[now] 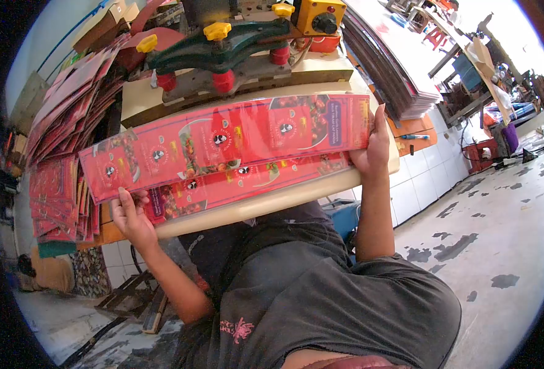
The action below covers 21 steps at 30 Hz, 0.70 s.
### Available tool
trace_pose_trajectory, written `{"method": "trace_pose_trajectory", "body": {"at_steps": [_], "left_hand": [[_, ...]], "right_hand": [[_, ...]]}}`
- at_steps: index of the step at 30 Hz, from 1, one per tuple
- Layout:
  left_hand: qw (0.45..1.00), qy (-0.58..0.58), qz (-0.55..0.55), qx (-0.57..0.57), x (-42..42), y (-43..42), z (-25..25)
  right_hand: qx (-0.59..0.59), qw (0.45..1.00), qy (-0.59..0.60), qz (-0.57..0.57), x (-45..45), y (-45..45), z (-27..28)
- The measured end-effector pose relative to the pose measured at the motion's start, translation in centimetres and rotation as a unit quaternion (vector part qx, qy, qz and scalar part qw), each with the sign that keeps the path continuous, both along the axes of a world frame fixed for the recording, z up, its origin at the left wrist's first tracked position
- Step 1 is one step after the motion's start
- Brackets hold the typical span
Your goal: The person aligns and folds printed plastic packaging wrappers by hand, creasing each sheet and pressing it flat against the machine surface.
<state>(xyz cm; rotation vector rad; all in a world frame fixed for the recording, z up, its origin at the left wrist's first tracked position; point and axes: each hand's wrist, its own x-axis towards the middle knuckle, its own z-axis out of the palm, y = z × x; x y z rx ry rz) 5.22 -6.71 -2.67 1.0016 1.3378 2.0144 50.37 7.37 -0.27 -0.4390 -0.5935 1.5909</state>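
Observation:
A long red printed sheet with a glossy clear surface (223, 138) stretches between my two hands, tilted up toward the right. My left hand (134, 218) pinches its lower left corner. At the other end, my right hand (371, 147) grips the right edge, thumb upward. Beneath it, a second red printed sheet (247, 181) lies partly covered on the cream board (253, 212). Just behind the sheets stands a machine with a dark green clamp bar (223, 52), yellow knobs (216, 31) and red feet.
Piles of red printed sheets (75, 111) lean at the left, with smaller red pieces (54, 203) below. A tall stack of flat sheets (401, 74) stands at the right. A yellow control box (321, 17) sits behind. A blue pen-like item (414, 136) lies on the orange-brown surface.

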Motion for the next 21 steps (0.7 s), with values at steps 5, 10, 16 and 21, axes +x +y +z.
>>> {"method": "trace_pose_trajectory", "body": {"at_steps": [5, 10, 16, 21], "left_hand": [[0.998, -0.015, 0.067, 0.0, 1.0, 0.3, 0.5], [1.0, 0.017, 0.02, -0.012, 0.5, 0.1, 0.5], [0.998, 0.017, 0.054, -0.012, 1.6, 0.5, 1.2], [0.999, 0.01, 0.05, -0.012, 1.6, 0.5, 1.1]], "right_hand": [[-0.022, 0.999, 0.005, -0.024, 0.0, 0.1, -0.1], [-0.001, 1.0, 0.014, -0.002, -0.1, 0.0, 0.0], [0.012, 1.0, 0.016, -0.005, 0.3, 0.3, -0.6], [-0.004, 1.0, 0.017, -0.016, 0.2, 0.3, -0.5]]}}
